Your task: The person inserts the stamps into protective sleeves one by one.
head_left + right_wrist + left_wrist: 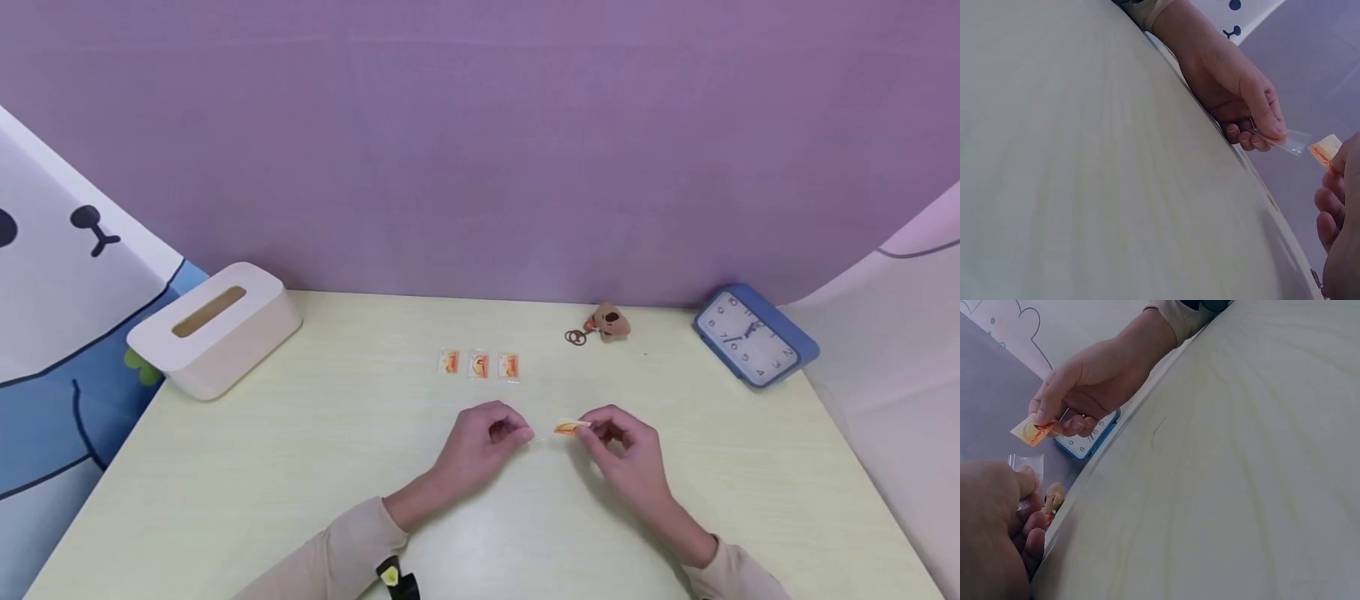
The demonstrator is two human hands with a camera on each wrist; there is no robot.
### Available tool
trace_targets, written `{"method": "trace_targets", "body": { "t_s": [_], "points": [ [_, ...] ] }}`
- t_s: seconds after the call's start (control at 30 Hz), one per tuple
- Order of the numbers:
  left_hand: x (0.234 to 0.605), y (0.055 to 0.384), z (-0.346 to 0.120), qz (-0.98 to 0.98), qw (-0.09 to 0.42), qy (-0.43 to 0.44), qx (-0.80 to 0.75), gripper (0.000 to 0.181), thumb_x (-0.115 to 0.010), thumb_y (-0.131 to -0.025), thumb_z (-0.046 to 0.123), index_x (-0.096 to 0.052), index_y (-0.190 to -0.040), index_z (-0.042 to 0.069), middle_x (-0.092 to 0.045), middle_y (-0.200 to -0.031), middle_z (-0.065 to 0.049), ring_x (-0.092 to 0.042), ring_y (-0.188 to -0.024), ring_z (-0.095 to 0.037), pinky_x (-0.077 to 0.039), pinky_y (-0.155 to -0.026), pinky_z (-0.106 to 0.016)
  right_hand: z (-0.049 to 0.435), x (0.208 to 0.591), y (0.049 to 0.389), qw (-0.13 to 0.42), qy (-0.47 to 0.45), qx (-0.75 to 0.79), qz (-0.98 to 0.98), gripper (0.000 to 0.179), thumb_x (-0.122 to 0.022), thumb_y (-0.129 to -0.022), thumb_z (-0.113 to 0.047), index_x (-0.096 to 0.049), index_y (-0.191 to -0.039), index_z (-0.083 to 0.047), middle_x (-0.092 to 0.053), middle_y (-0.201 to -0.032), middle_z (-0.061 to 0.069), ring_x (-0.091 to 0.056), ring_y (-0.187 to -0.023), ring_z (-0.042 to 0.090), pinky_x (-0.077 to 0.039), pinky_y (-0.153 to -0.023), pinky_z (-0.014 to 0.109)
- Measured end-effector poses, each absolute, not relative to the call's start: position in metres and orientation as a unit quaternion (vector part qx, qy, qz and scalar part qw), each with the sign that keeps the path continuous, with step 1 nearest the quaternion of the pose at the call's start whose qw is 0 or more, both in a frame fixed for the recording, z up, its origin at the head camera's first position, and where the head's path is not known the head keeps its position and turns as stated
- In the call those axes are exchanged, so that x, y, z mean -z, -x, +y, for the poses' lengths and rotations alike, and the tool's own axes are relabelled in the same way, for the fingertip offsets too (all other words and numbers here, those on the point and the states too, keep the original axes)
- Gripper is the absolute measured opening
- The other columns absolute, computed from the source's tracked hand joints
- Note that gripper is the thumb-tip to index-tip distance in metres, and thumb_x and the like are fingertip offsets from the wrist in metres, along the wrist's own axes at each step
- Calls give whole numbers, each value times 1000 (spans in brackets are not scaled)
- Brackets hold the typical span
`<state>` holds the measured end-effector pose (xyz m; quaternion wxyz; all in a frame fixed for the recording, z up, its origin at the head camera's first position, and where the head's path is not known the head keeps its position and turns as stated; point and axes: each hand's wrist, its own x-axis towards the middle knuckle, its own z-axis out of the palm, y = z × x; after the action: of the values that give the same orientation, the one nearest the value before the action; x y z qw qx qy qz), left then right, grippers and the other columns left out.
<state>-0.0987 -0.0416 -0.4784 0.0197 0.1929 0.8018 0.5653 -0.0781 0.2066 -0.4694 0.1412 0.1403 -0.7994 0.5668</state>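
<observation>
My left hand (pixel 480 442) pinches a small clear plastic bag (pixel 1295 144) between thumb and fingers; in the head view the bag is barely visible. Just to its right, my right hand (pixel 630 457) holds a small orange and yellow printed card (pixel 566 427) by one edge. Bag and card are close together but apart, above the table. Beyond the hands, three similar orange cards lie in a row on the tabletop, the left one (pixel 449 361), the middle one (pixel 478 365) and the right one (pixel 508 366), each seemingly in a clear sleeve.
On the pale table (pixel 337 450), a white tissue box (pixel 225 333) stands at the back left. A brown plush keychain (pixel 611 322) lies at the back, right of the cards. A blue clock (pixel 753 337) is at the back right. A purple cloth (pixel 480 167) hangs behind.
</observation>
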Motion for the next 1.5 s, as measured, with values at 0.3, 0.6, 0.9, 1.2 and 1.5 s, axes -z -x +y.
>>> {"method": "trace_targets", "body": {
  "t_s": [0.3,0.6,0.9,1.2,1.5],
  "points": [
    [479,98,-41,799,31,-186,-572,5,-83,-102,16,-83,-98,12,-71,-85,7,-59,-74,-6,-51,-68,-22,198,466,82,197,-192,-556,-784,25,-78,-90,18,-79,-99,-5,-72,-82,4,-60,-68,9,-51,-61,17],
    [479,98,-42,794,32,-195,-575,6,-82,-102,16,-83,-99,11,-72,-85,6,-58,-74,-5,-51,-68,-22,195,468,87,222,-226,-538,-781,27,-80,-85,21,-78,-98,-3,-72,-81,6,-61,-68,8,-51,-60,16],
    [477,98,-42,793,37,-189,-578,5,-81,-103,16,-81,-100,13,-69,-85,8,-57,-73,-6,-50,-67,-22,194,469,86,195,-220,-528,-797,29,-82,-86,19,-79,-98,-7,-72,-80,2,-61,-66,8,-53,-59,17],
    [475,97,-41,803,18,-194,-563,6,-81,-104,17,-81,-101,12,-64,-82,10,-53,-72,-6,-48,-66,-22,195,466,83,151,-199,-517,-819,25,-82,-88,16,-80,-97,-7,-71,-78,-1,-60,-66,5,-53,-60,18],
    [476,98,-42,812,9,-215,-542,5,-82,-102,15,-80,-101,11,-65,-82,8,-53,-72,-5,-46,-65,-20,195,462,84,137,-219,-512,-819,20,-82,-90,13,-81,-98,-6,-75,-81,2,-61,-69,3,-54,-60,19]
  ]
}}
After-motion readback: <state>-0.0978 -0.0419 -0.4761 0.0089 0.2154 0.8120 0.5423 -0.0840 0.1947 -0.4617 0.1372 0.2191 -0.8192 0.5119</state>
